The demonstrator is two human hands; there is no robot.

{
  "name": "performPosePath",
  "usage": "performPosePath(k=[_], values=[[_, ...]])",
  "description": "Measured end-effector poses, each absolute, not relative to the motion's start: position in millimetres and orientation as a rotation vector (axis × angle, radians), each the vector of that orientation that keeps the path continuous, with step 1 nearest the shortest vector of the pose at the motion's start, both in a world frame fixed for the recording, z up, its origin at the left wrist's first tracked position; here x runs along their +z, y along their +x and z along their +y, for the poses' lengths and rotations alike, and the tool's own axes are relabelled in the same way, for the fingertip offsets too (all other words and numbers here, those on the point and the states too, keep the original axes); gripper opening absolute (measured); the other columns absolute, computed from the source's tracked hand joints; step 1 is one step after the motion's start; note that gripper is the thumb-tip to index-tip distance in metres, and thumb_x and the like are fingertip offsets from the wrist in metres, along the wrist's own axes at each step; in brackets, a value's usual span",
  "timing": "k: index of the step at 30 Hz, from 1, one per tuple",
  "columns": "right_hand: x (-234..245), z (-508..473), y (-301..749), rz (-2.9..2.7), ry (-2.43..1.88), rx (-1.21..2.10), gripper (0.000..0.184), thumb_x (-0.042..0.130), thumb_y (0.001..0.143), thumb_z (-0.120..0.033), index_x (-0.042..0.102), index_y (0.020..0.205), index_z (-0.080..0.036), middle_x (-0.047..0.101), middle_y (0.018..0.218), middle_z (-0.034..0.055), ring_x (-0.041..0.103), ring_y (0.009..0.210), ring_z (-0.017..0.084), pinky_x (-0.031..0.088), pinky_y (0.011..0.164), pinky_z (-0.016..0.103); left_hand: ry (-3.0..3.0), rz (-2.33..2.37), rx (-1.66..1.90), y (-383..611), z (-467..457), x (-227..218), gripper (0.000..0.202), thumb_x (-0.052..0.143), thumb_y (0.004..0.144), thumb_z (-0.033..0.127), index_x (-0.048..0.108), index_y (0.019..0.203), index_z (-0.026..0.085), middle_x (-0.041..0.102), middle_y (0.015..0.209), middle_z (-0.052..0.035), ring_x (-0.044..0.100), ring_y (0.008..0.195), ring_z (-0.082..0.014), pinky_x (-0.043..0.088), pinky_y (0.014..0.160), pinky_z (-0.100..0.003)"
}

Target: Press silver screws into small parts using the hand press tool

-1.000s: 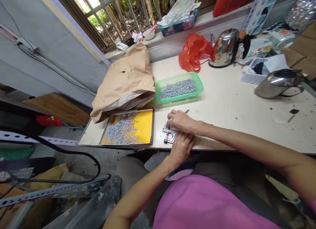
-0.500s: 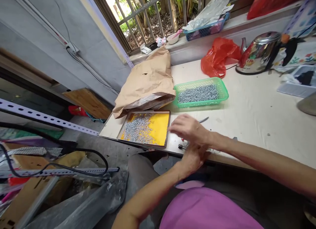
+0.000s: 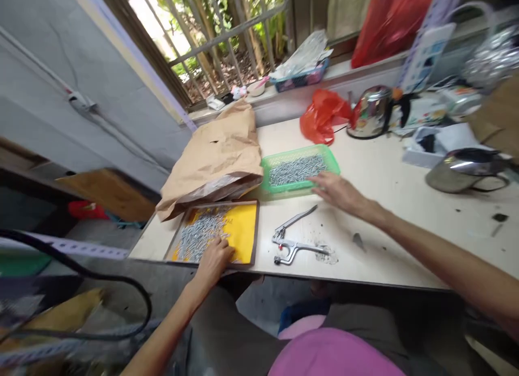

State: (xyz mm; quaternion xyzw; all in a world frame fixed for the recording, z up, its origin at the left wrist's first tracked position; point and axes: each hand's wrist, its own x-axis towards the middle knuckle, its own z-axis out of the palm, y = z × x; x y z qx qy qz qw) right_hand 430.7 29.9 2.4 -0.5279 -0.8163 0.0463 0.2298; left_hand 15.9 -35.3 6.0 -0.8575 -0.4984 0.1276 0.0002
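My left hand (image 3: 215, 258) reaches into a shallow tray (image 3: 256, 230) lined in yellow. Its fingers curl down at the edge of a pile of small silvery metal pieces (image 3: 198, 232); what they pinch is hidden. My right hand (image 3: 338, 192) hovers at the near right corner of a green plastic basket (image 3: 267, 188), fingers stretched toward more slim metal pieces (image 3: 298, 169) inside. No piece is visible in that hand. Between the hands, a pair of metal hand pliers (image 3: 291, 245) with spread handles lies on the table, touched by neither hand.
A large brown paper bag (image 3: 214, 154) lies behind the tray. Farther back are a red plastic bag (image 3: 322, 116) and a kettle (image 3: 370, 113). To the right stand a grey-white box (image 3: 421, 155) and a shiny metal vessel (image 3: 462, 173). The table's near edge runs above my lap.
My hands, close together over the pliers before, have parted. The left has moved into the tray, the right to the green basket. The pliers now lie uncovered; the view has shifted.
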Motion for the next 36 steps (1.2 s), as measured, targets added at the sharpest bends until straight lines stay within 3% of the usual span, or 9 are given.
performPosePath(k=[5, 9, 13, 16, 19, 26, 31, 36], values=[[-14, -37, 408, -2.349, -1.340, 0.494, 0.031, 0.041, 0.099, -0.029, 0.066, 0.109, -0.016, 0.063, 0.099, 0.0105, 0.061, 0.087, 0.019, 0.047, 0.078, 0.031, -2.764, -1.443, 0.498, 8, -22, 2, 0.024, 0.048, 0.092, 0.013, 0.066, 0.078, 0.017, 0.064, 0.088, -0.0091, 0.054, 0.089, -0.0236, 0.042, 0.078, -0.034], [-20, -75, 398, -2.503, -1.336, 0.653, 0.023, 0.051, 0.095, -0.034, 0.065, 0.103, -0.018, 0.061, 0.101, 0.0085, 0.060, 0.088, 0.019, 0.045, 0.078, 0.030, -2.792, -1.547, 0.305, 13, -16, 13, 0.024, 0.049, 0.089, 0.015, 0.063, 0.070, 0.018, 0.065, 0.082, -0.0086, 0.058, 0.086, -0.0242, 0.044, 0.078, -0.035], [-20, -81, 390, -2.559, -1.483, 0.682, 0.018, 0.047, 0.096, -0.023, 0.062, 0.103, -0.017, 0.061, 0.107, 0.0092, 0.059, 0.093, 0.020, 0.043, 0.082, 0.031, -2.748, -2.118, -0.299, 53, -20, 25, 0.013, 0.057, 0.083, 0.029, 0.063, 0.077, 0.019, 0.068, 0.079, -0.0053, 0.062, 0.075, -0.0197, 0.047, 0.072, -0.031], [-21, -77, 388, -2.589, -1.560, 0.671, 0.021, 0.041, 0.098, -0.020, 0.061, 0.100, -0.016, 0.061, 0.105, 0.0090, 0.059, 0.088, 0.018, 0.042, 0.077, 0.030, -2.792, -2.734, -0.673, 99, -31, 25, 0.024, 0.061, 0.078, 0.041, 0.058, 0.080, 0.018, 0.064, 0.067, -0.0017, 0.059, 0.056, -0.0149, 0.048, 0.056, -0.026], [-22, -77, 393, -2.600, -1.564, 0.607, 0.022, 0.039, 0.099, -0.020, 0.060, 0.097, -0.017, 0.061, 0.102, 0.0081, 0.058, 0.083, 0.017, 0.039, 0.070, 0.028, -2.781, -3.184, -0.801, 136, -40, 16, 0.029, 0.067, 0.072, 0.042, 0.052, 0.080, 0.019, 0.064, 0.064, -0.0006, 0.055, 0.048, -0.0113, 0.044, 0.046, -0.022], [-27, -83, 413, -2.596, -1.619, 0.509, 0.024, 0.037, 0.100, -0.021, 0.060, 0.098, -0.018, 0.059, 0.098, 0.0072, 0.056, 0.078, 0.016, 0.031, 0.061, 0.028, -2.796, -3.253, -0.637, 160, -44, -2, 0.028, 0.071, 0.070, 0.038, 0.054, 0.066, 0.016, 0.050, 0.052, 0.0049, 0.039, 0.037, -0.0044, 0.027, 0.037, -0.019], [-28, -83, 414, -2.588, -1.652, 0.518, 0.022, 0.038, 0.099, -0.022, 0.060, 0.099, -0.018, 0.059, 0.099, 0.0078, 0.056, 0.080, 0.016, 0.030, 0.060, 0.027, -2.522, -3.700, -0.444, 165, -48, -2, 0.033, 0.078, 0.063, 0.040, 0.056, 0.065, 0.015, 0.036, 0.045, 0.0096, 0.024, 0.036, -0.0018, 0.010, 0.038, -0.021], [-25, -84, 411, -2.581, -1.685, 0.542, 0.022, 0.038, 0.098, -0.018, 0.060, 0.099, -0.017, 0.059, 0.101, 0.0089, 0.055, 0.079, 0.016, 0.029, 0.060, 0.027, -2.321, -3.941, -0.497, 165, -55, -5, 0.040, 0.083, 0.055, 0.041, 0.057, 0.068, 0.014, 0.039, 0.047, 0.0098, 0.023, 0.037, -0.0003, 0.008, 0.039, -0.020]])
